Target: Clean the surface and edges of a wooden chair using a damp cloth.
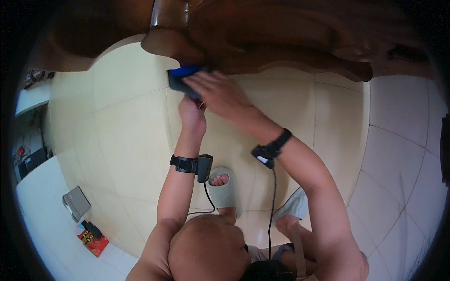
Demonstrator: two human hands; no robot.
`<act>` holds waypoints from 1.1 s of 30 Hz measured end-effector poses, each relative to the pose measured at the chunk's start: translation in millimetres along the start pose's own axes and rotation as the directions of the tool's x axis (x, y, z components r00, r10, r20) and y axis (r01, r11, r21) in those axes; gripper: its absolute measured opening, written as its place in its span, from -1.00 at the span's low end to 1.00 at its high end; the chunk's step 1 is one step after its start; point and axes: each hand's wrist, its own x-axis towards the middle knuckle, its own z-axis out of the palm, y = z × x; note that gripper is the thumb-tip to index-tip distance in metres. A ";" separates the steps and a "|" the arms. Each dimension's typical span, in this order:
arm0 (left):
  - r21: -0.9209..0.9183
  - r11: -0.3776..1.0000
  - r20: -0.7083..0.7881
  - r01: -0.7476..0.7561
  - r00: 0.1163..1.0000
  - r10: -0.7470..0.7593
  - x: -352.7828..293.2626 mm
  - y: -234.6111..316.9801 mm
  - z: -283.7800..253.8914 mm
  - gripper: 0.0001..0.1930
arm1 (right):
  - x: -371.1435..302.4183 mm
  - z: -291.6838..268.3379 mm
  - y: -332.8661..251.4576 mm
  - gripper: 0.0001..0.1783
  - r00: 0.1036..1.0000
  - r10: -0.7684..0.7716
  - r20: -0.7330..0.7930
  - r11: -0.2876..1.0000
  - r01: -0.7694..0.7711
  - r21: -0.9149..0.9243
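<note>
My left hand (191, 114) is closed around the lower end of a flat, dark grey object with a bright blue upper part (177, 80). Its kind is not clear, and most of this hand's fingers are hidden. Over the object's right side lies my right hand (222, 96), fingers stretched out flat and slightly blurred. Both hands are raised in front of me, close to the lower edge of a carved, dark brown wooden piece of furniture (281, 56). Whether the object touches the wood cannot be made out.
Below are cream floor tiles (126, 126) and, to the right, paler tiles (393, 154). My feet wear light slippers (222, 194). At left, a grey box-like item (76, 203) and a red package (93, 241) lie on a white surface. Cables hang from my wrist straps (185, 164).
</note>
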 end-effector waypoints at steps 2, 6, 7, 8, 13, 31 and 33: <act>0.229 0.972 0.062 0.053 0.996 -0.069 -3.1 5.1 9.6 -0.64 | -19.7 -30.4 17.8 -0.48 0.991 0.127 0.042 0.983 -0.120 -0.135; 0.265 0.955 0.225 0.133 0.955 -0.196 -32.2 -9.0 60.9 -0.75 | -85.1 -116.5 98.5 -0.55 0.947 0.284 -0.148 0.806 -0.319 -0.498; 0.263 0.952 0.242 0.154 0.945 -0.220 -37.5 -13.5 68.3 -0.77 | -87.9 -141.0 112.0 -0.57 0.947 0.257 -0.191 0.747 -0.320 -0.582; 0.260 0.950 0.263 0.172 0.934 -0.241 -42.2 -17.9 69.2 -0.77 | -92.3 -152.6 118.5 -0.57 0.945 0.267 -0.190 0.726 -0.327 -0.605; 0.205 0.967 0.229 0.152 0.953 -0.198 -28.6 -12.9 48.2 -0.79 | -93.9 -180.2 118.6 -0.60 0.911 0.360 -0.199 0.602 -0.390 -0.697; 0.279 0.924 0.282 0.260 0.898 -0.338 -33.9 -24.6 53.0 -0.85 | -105.3 -216.4 156.9 -0.47 0.626 0.635 -0.453 0.362 -0.759 -0.541; 0.256 0.926 0.302 0.278 0.887 -0.350 -33.9 -28.7 70.5 -0.85 | -88.0 -196.1 143.0 -0.49 0.667 0.566 -0.485 0.448 -0.743 -0.498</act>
